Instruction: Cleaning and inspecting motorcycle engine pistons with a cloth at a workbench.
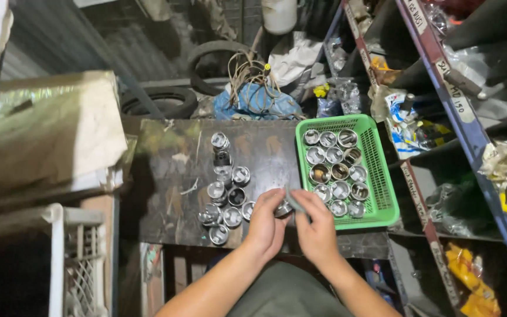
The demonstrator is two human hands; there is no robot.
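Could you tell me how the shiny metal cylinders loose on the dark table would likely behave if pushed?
The metal cylinders look rigid and probably heavy for their size. Being round, any tipped on its side would likely roll. Their polished surfaces may be slippery on the table.

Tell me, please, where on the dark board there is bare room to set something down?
The board is bare along its left part, left of the loose metal cups, and between those cups and the green basket, above the left hand and right hand. The basket is nearly full of cups.
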